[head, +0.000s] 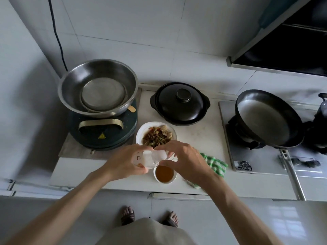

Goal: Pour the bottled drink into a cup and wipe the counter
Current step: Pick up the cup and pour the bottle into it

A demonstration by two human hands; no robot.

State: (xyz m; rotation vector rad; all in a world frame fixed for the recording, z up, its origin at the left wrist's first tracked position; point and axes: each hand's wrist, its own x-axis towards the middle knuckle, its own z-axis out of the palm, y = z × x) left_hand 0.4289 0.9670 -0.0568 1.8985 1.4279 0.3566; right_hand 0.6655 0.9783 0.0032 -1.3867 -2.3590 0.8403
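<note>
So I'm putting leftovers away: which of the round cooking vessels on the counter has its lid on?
The black clay pot behind the food plate; the steel basin and black pan are open.

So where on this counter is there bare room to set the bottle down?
Bare counter lies between the black lidded pot, the food plate and the stove. Another patch sits left of the cup. Around the cup it is crowded: both hands, bottle, green cloth.
</note>
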